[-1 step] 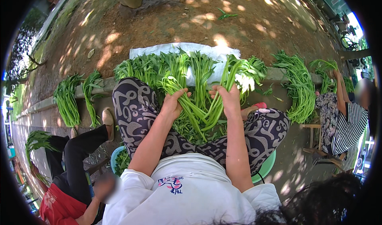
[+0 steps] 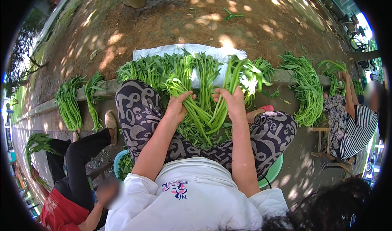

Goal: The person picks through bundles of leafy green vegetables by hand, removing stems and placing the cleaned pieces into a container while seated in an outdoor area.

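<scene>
Between my knees, my left hand (image 2: 178,108) is closed around a bunch of long green stems (image 2: 197,116) that look like water spinach. Their cut ends point down toward my lap. A second bunch of water spinach (image 2: 220,114) is gripped in my right hand (image 2: 233,103), its leafy tops bending over to the right. The lower ends of the two bunches meet in a V. Just beyond my hands, more water spinach (image 2: 149,69) lies in a row over a white sack (image 2: 136,54). Loose leaves and stem pieces (image 2: 179,129) are heaped below my hands.
A low kerb (image 2: 45,108) runs across in front. Bunches of greens lean on it at left (image 2: 69,104) and right (image 2: 304,92). Basins, blue (image 2: 117,165) and green (image 2: 274,171), flank me. Co-workers sit at left (image 2: 61,206) and right (image 2: 361,124), both holding greens.
My right hand has shifted slightly left with its bunch, and the leafy tops have swung left a little. My left hand stays where it was.
</scene>
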Demonstrator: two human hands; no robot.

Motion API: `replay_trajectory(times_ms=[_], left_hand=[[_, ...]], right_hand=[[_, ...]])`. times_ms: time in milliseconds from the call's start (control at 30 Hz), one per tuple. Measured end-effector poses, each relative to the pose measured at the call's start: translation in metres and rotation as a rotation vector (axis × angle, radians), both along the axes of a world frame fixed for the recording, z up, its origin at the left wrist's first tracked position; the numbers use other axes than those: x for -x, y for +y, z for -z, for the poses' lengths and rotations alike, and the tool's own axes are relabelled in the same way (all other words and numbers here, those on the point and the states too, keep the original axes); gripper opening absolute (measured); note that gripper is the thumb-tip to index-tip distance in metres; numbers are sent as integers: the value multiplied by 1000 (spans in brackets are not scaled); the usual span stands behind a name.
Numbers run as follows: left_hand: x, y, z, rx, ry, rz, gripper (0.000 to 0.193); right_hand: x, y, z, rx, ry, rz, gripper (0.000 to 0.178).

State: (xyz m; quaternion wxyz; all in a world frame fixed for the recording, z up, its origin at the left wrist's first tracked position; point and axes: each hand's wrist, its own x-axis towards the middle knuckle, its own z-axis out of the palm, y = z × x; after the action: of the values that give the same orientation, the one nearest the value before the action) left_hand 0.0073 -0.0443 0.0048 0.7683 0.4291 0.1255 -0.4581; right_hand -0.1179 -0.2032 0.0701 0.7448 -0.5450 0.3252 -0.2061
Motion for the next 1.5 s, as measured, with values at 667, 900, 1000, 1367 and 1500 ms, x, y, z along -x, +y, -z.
replay_trajectory(times_ms=[667, 900, 1000, 1367, 1500], left_hand=[[6, -6, 5, 102, -25, 75, 25], [11, -6, -6, 76, -45, 99, 33], [8, -3, -16, 175, -30, 150, 36], [9, -4, -11, 4, -188, 140, 20], [7, 0, 10, -194, -227, 121, 25]], right_hand=[[-20, 60, 30, 756, 280, -426, 31], [-20, 50, 34, 415, 282, -393, 22], [-16, 36, 36, 157, 276, -409, 21], [-2, 9, 5, -172, -13, -316, 17], [3, 0, -10, -170, 17, -128, 14]])
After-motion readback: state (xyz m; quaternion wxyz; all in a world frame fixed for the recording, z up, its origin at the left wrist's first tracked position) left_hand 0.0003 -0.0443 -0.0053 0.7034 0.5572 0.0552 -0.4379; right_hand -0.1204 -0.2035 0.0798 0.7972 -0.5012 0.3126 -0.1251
